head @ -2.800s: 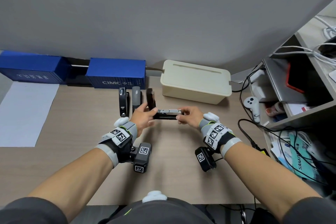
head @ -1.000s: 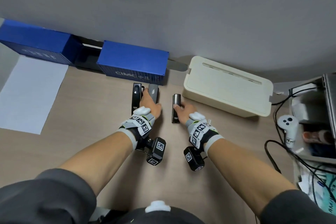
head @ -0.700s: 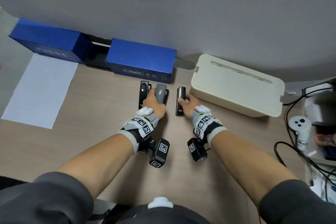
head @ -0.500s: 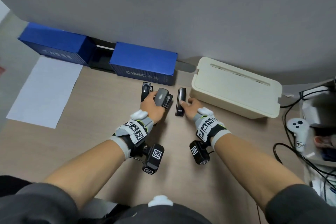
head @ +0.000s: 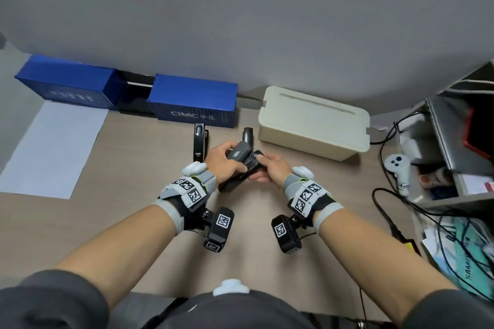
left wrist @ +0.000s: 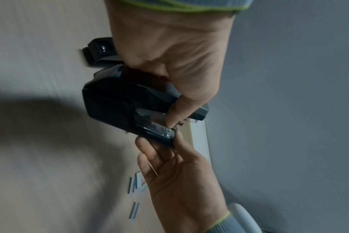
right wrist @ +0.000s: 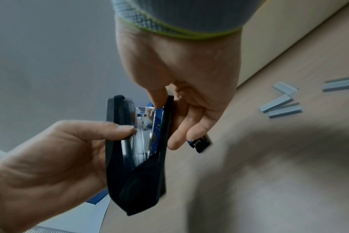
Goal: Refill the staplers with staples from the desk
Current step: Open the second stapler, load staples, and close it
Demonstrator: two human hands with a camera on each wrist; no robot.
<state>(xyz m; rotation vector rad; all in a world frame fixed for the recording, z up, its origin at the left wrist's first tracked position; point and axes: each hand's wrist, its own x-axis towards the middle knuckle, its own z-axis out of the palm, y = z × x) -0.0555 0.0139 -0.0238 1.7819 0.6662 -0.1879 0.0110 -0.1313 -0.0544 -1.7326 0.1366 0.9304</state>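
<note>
Three staplers on the pale wooden desk (head: 128, 222) near its far edge: one glossy black stapler (head: 200, 141) lying flat, one dark stapler (head: 247, 136) beside the cream plastic box (head: 312, 125), one grey-topped black stapler (head: 242, 161) lifted between both hands. Left hand (head: 223, 159) curled around its grey top; right hand (head: 270, 167) pinching its front end, thumb on the metal magazine. Five loose grey staple strips (right wrist: 280, 104), counted in the right wrist view, near the box.

Gray stapler (head: 238, 153) mostly under both hands; shelf clutter (head: 454, 176) blurred, cut off.
</note>
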